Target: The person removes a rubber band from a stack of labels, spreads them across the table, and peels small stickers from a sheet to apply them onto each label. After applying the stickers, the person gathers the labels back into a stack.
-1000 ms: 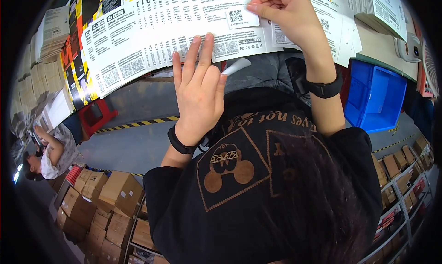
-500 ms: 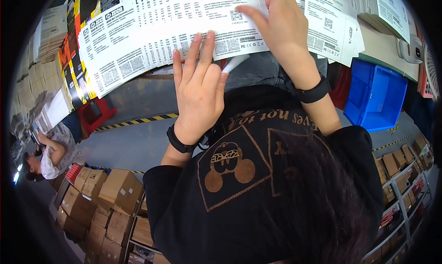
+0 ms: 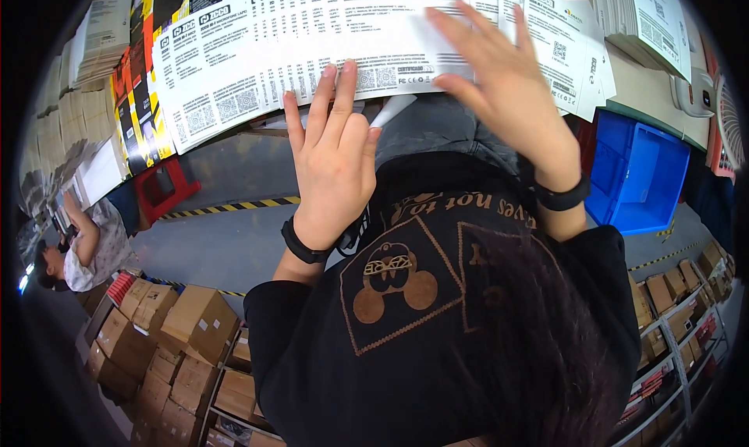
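Printed white paper sheets [image 3: 312, 45] lie fanned out in an overlapping row along the worktop's near side. My left hand [image 3: 334, 158] rests its outstretched fingertips on the lower edges of the fan, its thumb close to the palm. Over the row's right part, my right hand [image 3: 507, 80] is spread with fingers apart. A motion-blurred sheet [image 3: 449, 45] lies under its fingers and thumb; whether they press on it I cannot tell. Below the sheets' near edge a white pointed piece [image 3: 394, 110], perhaps a curled paper corner, sticks out between my hands.
Paper stacks stand at right [image 3: 651, 26] and at left [image 3: 101, 41], beside yellow-black-orange printed sheets [image 3: 144, 80]. A blue bin [image 3: 644, 170] and a red stool [image 3: 168, 189] are below worktop height. Another person [image 3: 86, 244] sits at far left. Cardboard boxes [image 3: 199, 322] fill shelves behind.
My right hand has swung from a raised, bent pose to spread fingers lower over the sheets, its wrist moving right. A blurred sheet now shows beneath it. My left hand has barely moved.
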`<state>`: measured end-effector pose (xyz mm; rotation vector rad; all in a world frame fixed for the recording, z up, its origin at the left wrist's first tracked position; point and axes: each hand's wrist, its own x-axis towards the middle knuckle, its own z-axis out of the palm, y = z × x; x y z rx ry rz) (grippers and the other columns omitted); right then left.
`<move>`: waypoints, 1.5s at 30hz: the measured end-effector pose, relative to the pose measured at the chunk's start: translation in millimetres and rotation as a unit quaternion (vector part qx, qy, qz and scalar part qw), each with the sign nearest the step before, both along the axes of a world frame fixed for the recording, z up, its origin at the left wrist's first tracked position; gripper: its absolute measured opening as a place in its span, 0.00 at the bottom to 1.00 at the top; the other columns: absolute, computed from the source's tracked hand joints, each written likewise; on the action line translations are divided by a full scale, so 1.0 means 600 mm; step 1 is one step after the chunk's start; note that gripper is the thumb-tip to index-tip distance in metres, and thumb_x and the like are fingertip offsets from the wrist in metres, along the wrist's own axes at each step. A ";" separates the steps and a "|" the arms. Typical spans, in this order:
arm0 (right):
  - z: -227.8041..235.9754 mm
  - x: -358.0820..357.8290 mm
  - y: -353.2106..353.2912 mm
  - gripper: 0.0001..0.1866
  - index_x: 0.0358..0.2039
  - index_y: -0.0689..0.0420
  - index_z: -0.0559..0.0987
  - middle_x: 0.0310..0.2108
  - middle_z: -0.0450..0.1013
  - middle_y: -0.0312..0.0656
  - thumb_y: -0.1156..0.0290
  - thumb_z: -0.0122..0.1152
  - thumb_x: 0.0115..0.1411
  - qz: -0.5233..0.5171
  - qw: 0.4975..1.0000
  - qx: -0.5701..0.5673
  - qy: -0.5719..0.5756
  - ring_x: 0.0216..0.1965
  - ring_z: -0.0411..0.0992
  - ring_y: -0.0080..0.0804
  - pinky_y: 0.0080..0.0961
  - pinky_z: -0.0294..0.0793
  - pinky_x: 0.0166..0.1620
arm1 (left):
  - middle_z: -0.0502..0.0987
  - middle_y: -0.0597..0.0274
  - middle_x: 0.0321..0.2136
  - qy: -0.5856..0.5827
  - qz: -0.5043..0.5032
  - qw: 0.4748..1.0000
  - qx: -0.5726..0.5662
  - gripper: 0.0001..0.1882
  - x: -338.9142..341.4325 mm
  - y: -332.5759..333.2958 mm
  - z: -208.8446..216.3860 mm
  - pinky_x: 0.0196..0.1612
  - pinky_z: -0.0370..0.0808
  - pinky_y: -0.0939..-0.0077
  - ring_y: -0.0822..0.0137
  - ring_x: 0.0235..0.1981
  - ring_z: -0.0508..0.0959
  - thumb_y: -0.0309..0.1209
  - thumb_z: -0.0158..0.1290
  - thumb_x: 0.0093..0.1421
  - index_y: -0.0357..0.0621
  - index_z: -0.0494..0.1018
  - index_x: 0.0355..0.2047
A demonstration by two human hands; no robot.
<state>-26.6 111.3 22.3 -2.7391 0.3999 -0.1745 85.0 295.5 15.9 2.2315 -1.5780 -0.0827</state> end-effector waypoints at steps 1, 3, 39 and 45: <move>0.001 -0.010 -0.008 0.30 0.58 0.52 0.61 0.55 0.61 0.48 0.55 0.51 0.56 -0.001 1.000 -0.001 0.001 0.61 0.52 0.41 0.44 0.33 0.63 | 0.62 0.49 0.56 0.000 0.000 1.000 0.001 0.10 -0.001 -0.001 0.002 0.61 0.39 0.49 0.54 0.60 0.57 0.27 0.46 0.56 0.40 0.61 0.19; 0.002 -0.023 -0.022 0.29 0.56 0.52 0.63 0.55 0.62 0.47 0.59 0.54 0.54 -0.027 0.998 -0.050 -0.018 0.60 0.53 0.39 0.41 0.39 0.63 | 0.62 0.49 0.55 0.000 0.001 1.000 0.003 0.10 -0.001 -0.003 0.005 0.62 0.37 0.52 0.52 0.60 0.57 0.27 0.41 0.59 0.39 0.60 0.20; 0.033 0.001 0.029 0.21 0.48 0.61 0.67 0.31 0.71 0.39 0.80 0.58 0.52 -0.094 0.764 0.538 -0.343 0.34 0.69 0.21 0.15 0.68 0.39 | 0.77 0.57 0.24 0.378 0.078 0.908 -0.161 0.10 -0.002 -0.030 0.042 0.26 0.69 0.84 0.73 0.24 0.76 0.26 0.60 0.47 0.33 0.75 0.30; 0.024 -0.015 0.034 0.30 0.55 0.60 0.61 0.29 0.71 0.38 0.83 0.58 0.51 -0.048 0.755 0.627 -0.187 0.34 0.70 0.24 0.18 0.69 0.41 | 0.76 0.59 0.21 0.324 0.081 0.924 -0.188 0.08 0.000 -0.040 0.046 0.25 0.68 0.85 0.74 0.21 0.74 0.26 0.60 0.48 0.35 0.75 0.29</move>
